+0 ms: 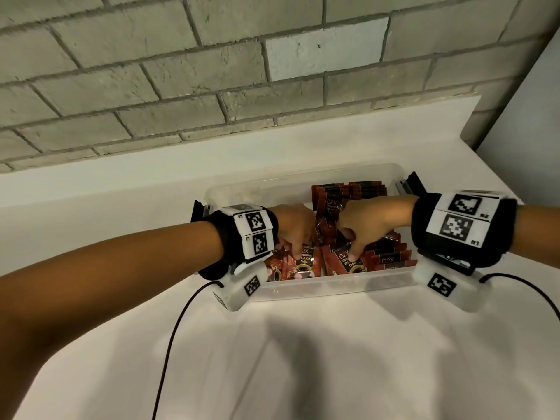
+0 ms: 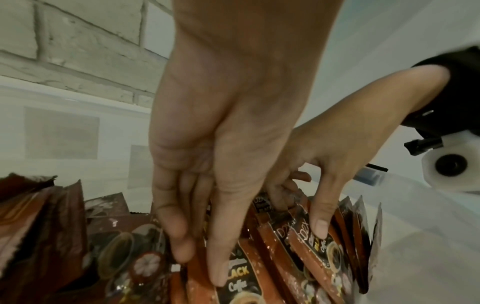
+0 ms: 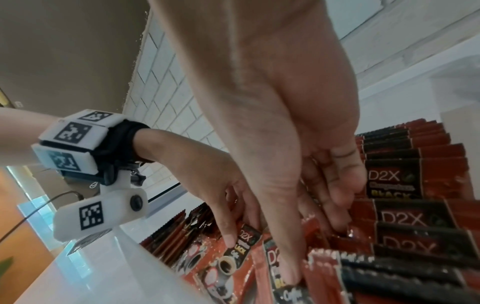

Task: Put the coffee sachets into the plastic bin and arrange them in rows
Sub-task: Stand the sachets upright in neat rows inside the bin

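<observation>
A clear plastic bin (image 1: 303, 291) on the white counter holds red-and-black coffee sachets (image 1: 391, 259). Some stand in rows at the right and at the back (image 1: 363, 189). Both hands reach down into the bin's front half. My left hand (image 1: 295, 248) pinches a bundle of upright sachets (image 2: 241, 275), with the thumb on the front one and the fingers (image 2: 179, 248) behind. My right hand (image 1: 353, 251) pinches the neighbouring bundle (image 3: 283, 292) the same way, thumb in front. The two bundles stand side by side, close together.
Several loose sachets (image 2: 52, 226) lean untidily in the bin's left part. The grey brick wall (image 1: 181, 71) rises behind the counter's raised back edge. A black cable (image 1: 169, 353) trails over the counter in front of the bin, from the left wrist camera.
</observation>
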A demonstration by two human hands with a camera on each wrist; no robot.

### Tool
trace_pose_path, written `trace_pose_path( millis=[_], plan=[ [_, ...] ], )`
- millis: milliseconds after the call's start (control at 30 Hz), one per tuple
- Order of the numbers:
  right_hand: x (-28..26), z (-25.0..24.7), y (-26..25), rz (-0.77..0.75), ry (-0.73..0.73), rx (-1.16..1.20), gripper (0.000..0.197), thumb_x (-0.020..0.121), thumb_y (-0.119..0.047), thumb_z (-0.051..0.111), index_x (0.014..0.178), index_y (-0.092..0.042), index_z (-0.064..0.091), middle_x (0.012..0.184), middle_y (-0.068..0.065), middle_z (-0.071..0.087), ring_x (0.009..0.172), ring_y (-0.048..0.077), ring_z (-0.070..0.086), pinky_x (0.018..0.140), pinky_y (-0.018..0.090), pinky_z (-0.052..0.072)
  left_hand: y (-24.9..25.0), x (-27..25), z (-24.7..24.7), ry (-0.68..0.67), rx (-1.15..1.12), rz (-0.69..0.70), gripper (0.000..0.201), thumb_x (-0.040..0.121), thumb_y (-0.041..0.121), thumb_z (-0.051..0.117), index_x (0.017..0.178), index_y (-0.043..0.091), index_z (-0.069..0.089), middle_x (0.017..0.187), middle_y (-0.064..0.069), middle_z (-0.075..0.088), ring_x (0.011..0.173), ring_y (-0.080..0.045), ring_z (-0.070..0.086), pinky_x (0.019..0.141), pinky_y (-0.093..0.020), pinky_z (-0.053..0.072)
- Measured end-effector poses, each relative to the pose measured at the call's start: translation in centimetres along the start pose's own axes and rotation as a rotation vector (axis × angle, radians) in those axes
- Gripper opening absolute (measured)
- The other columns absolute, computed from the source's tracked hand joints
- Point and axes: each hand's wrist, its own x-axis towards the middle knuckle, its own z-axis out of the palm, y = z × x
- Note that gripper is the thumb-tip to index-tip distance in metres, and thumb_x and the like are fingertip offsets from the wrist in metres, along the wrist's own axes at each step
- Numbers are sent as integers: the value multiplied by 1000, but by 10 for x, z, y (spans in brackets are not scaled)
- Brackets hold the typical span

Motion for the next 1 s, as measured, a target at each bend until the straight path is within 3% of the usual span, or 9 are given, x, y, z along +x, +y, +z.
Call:
trace_pose_path(
  millis=[67, 133, 167, 233, 467, 667, 800, 900, 1000],
  plan=[
    [-1, -1, 1, -1, -1, 6, 54, 82, -45, 66, 109, 1, 63, 90, 5, 58, 76, 16, 49, 50, 17, 31, -5, -5, -3, 62, -42, 50, 24, 78, 10, 76, 62, 11, 58, 50, 2, 58, 47, -11, 53, 69, -32, 53],
    [-2, -4, 2, -7, 16, 28, 53, 80, -44, 68, 111, -1, 62, 91, 3, 58, 77, 14, 50, 50, 16, 31, -10, -10, -8, 135, -89, 76, 19, 77, 8, 76, 63, 10, 63, 41, 8, 55, 42, -5, 52, 63, -24, 50],
    [-3, -6, 3, -10, 33, 45, 51, 80, -43, 69, 111, -3, 61, 90, 1, 57, 76, 13, 50, 51, 16, 31, -12, -14, -11, 167, -106, 84, 7, 76, 8, 76, 74, 6, 69, 46, 6, 58, 43, -4, 53, 58, -19, 50],
    [-3, -9, 6, -21, 62, 73, 48, 79, -42, 71, 109, -6, 60, 82, -4, 55, 69, 8, 47, 52, 17, 32, -16, -20, -17, 211, -122, 88, 19, 76, 8, 77, 94, 3, 72, 60, 1, 64, 47, -4, 56, 54, -13, 49],
    [1, -3, 2, -86, 85, 77, 27, 84, -28, 69, 103, -9, 66, 74, -13, 49, 65, 1, 44, 55, 12, 32, -14, -30, -29, 102, -245, 85, 25, 78, 10, 75, 102, 5, 71, 72, -1, 69, 61, -8, 64, 60, -13, 54],
    [1, -8, 2, -107, 37, 148, 15, 82, -34, 70, 83, -20, 65, 77, -11, 60, 75, 4, 56, 68, 17, 40, 5, -25, -21, -2, -422, 100, 30, 80, 4, 72, 110, -1, 68, 92, -5, 72, 72, -13, 68, 75, -17, 56],
    [-7, -19, 10, -89, 73, 248, 20, 86, -18, 66, 106, -15, 67, 85, -11, 63, 87, 9, 61, 82, 22, 46, 11, -24, -17, -57, -520, 109, 37, 82, -5, 67, 117, -14, 58, 110, -15, 63, 101, -28, 66, 95, -32, 51],
    [-13, -33, 24, -63, 168, 301, 23, 86, -7, 62, 107, -15, 66, 88, -10, 66, 87, 6, 62, 77, 19, 45, 9, -22, -19, -12, -487, 88, 31, 84, -6, 64, 113, -14, 59, 116, -26, 62, 96, -22, 68, 82, -17, 53],
    [-16, -36, 34, -43, 155, 322, 24, 86, -2, 58, 105, -12, 66, 92, -1, 70, 90, 15, 66, 72, 19, 48, 5, -20, -20, 89, -391, 41, 28, 87, 1, 64, 113, -7, 58, 114, -14, 65, 95, -17, 66, 62, -8, 49]
  ],
)
